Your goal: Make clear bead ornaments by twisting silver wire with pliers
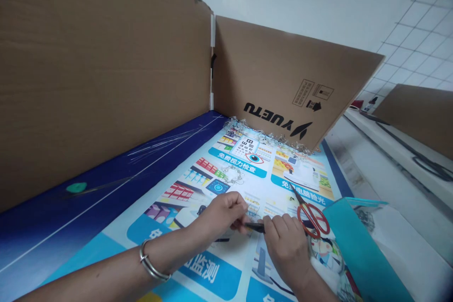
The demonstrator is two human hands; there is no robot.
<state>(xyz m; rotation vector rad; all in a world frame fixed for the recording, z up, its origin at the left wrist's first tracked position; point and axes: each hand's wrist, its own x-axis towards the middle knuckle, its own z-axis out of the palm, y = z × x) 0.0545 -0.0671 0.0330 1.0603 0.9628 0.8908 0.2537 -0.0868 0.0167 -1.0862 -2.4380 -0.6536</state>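
My right hand (286,241) is closed around a dark, slim tool (255,227) whose front end points left; its kind is hard to tell. My left hand (228,210) meets that end with fingers pinched together. What sits between those fingertips is too small to make out, though a fine wire-like strand seems to show just above them. Red-handled scissors (314,219) lie right beside my right hand, blades pointing away. Beyond my left hand, a loose ring of thin wire pieces (232,174) rests on the printed sheet (244,264).
Cardboard panels stand at the left (106,66) and the back (276,71). Tangled wire pieces (269,138) line the foot of the back panel. A teal box (368,255) is at the right. A green oval piece (76,188) and clear strands (163,144) lie on the left.
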